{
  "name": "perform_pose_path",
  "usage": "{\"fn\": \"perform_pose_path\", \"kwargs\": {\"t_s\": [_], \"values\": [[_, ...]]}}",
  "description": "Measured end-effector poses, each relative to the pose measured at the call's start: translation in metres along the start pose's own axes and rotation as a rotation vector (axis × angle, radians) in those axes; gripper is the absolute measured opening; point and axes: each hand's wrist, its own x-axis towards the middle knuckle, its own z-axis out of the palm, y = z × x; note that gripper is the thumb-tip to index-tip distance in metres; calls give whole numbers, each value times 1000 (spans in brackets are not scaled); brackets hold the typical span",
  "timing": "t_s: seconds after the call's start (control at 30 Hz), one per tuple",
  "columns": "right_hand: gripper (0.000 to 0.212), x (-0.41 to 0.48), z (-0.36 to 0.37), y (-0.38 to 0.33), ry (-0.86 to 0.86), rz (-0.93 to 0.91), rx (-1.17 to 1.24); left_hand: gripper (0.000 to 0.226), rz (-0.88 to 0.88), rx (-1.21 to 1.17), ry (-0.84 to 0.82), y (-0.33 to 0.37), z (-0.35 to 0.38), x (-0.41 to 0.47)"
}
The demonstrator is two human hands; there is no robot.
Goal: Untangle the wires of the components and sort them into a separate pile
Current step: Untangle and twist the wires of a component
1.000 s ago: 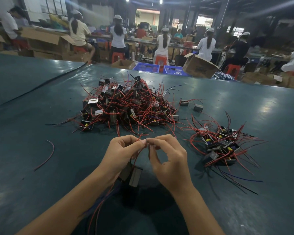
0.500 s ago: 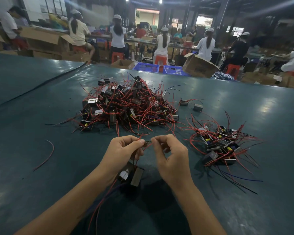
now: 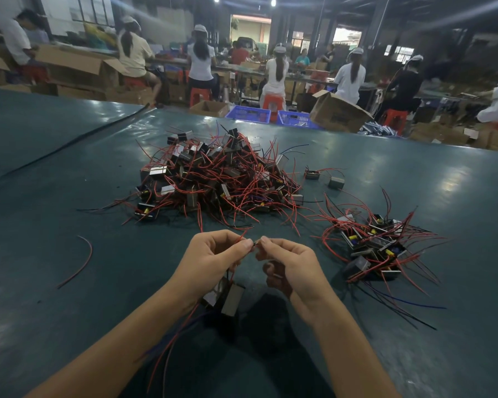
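A big tangled pile of small block components with red and black wires point(image 3: 219, 179) lies on the green table ahead of me. To the right sits a smaller sorted pile point(image 3: 371, 245). My left hand point(image 3: 210, 262) and my right hand point(image 3: 291, 265) are raised close together above the table, each pinching the wire of one component between thumb and fingertips. That component point(image 3: 227, 297), a dark block with metal sides, hangs under my left hand. Its red wires trail down beside my left forearm.
A loose red wire point(image 3: 81, 262) lies on the table point(image 3: 69, 326) at the left. Two single components point(image 3: 324, 178) sit between the piles. Beyond the far edge are cardboard boxes point(image 3: 337, 113), blue crates point(image 3: 249, 114) and several seated workers.
My fingertips have drawn closer together on the wire. The hanging component has stayed under my left hand, turning slightly. The piles have not moved.
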Motion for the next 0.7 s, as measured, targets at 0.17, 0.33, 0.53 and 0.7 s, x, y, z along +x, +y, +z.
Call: {"fn": "perform_pose_path", "kwargs": {"t_s": [0.17,0.33,0.53,0.7], "values": [[15,-1,2,2,3,-84,-88,19,-18,-41,-4,1,0,0],[11,1,7,15,122,-564,-530,17,-37,-103,104,-1,3,0],[9,2,6,22,147,-848,-729,16,30,-2,169,3,3,0],[12,3,0,20,141,-1036,-843,19,1,-34,164,6,2,0]]}}
